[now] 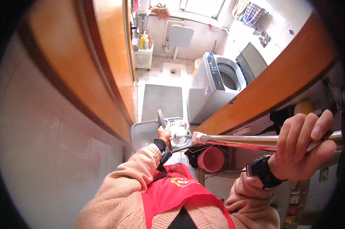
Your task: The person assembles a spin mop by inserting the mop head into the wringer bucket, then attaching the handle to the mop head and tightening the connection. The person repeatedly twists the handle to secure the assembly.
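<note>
Gripping two things at once, one low, one high. Far left, an orange door panel (107, 49). Then the grey mop bucket (143, 131), low in front of me; cannot tell whether it stands on the tiles or hangs clear. My left hand (164, 133) is on its dark handle (160, 116), fingers apparently curled round and clamped. Beyond, a grey mat (162, 100). In the bucket's right end, the white mop head (180, 129), inside the rim. Done, I judge: mop head in, bucket and mop both in hand. Left: mop head not yet out of the bucket; whether it is rinsed or wrung, cannot tell. Further right, a pink bucket (211, 159) near the grey one, and behind, a washing machine (203, 97), lid up. The shiny pole (239, 141) runs on to my right hand (304, 141), fingers wrapped firmly round it.
</note>
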Action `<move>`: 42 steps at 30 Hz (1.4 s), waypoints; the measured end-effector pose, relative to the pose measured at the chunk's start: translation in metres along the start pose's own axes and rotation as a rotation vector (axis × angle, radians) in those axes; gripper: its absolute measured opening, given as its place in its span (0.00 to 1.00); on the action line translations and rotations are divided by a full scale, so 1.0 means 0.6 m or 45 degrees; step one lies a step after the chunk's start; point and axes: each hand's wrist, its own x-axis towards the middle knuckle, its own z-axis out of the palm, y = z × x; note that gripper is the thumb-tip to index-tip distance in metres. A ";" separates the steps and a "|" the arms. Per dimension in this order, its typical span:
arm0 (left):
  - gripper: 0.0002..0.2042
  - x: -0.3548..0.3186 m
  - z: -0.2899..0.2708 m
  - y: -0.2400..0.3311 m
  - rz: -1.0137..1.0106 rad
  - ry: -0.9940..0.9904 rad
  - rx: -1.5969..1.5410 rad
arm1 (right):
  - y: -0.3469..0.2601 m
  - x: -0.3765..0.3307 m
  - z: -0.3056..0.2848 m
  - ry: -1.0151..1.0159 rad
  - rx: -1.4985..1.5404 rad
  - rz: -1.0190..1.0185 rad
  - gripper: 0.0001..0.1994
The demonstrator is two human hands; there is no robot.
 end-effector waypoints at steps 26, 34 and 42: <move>0.16 0.966 0.280 0.583 -0.030 0.099 -0.165 | 0.882 0.686 -0.315 -0.074 -0.014 0.074 0.17; 0.14 1.204 0.413 0.727 -0.110 -0.014 0.031 | 1.051 0.820 -0.412 0.122 -0.212 0.132 0.18; 0.15 1.399 0.548 0.843 -0.106 -0.057 0.161 | 1.201 0.937 -0.562 0.229 -0.279 0.149 0.20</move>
